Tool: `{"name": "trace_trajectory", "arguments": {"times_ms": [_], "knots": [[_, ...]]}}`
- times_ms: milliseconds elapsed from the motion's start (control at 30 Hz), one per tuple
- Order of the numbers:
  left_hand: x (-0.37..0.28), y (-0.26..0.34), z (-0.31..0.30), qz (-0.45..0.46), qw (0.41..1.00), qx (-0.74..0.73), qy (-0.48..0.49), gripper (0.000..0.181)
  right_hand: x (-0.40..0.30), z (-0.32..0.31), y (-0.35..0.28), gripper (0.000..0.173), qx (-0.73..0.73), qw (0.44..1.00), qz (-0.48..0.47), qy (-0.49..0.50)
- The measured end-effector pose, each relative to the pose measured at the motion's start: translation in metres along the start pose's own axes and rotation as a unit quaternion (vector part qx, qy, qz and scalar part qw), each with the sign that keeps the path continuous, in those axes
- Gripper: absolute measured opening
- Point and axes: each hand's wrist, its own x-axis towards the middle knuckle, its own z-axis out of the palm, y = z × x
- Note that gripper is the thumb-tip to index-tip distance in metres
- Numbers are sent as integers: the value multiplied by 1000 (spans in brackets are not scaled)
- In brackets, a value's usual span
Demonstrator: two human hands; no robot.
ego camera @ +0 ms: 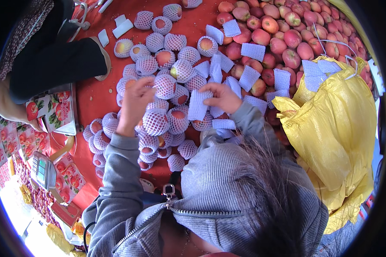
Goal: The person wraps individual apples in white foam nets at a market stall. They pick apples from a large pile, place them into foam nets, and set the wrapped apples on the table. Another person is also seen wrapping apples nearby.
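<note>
A flat white foam net sleeve (199,105) is pinched between the thumb and fingers of my right hand (224,97). My left hand (133,104) hovers over the pile with its fingers curved and apart, holding nothing that I can see. Beside its fingertips sits an apple in a foam net (164,86), and a larger netted apple (155,122) lies just below. More loose foam sleeves (252,78) are scattered around my right hand, over bare red apples (260,37).
A yellow woven sack (328,128) stands at the right with foam sleeves in its mouth. At the left, another person's hand (35,124) touches a printed apple box (56,110) on a scale platform (67,128). The scale's display (42,170) stands nearer me. Red cloth (95,93) covers the ground.
</note>
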Motion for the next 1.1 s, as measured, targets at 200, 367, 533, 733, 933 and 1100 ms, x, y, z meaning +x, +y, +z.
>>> {"name": "trace_trajectory", "arguments": {"times_ms": [200,367,533,733,933,1100], "knots": [[-3,19,75,-3,973,-175,-154,37,5,2,-63,27,271,962,-25,-1],[-7,21,74,-65,956,-247,-141,30,13,24,-70,17,286,939,-121,146],[-2,23,77,72,967,-238,-54,18,22,17,-77,18,568,807,-101,123],[-16,61,79,0,847,-484,-219,32,28,8,-101,25,499,851,-143,82],[-18,79,73,107,819,-530,-191,34,13,4,-73,15,486,873,2,-22],[-4,53,50,67,879,-467,-72,31,-4,-22,87,11,-438,899,-32,-11]]}}
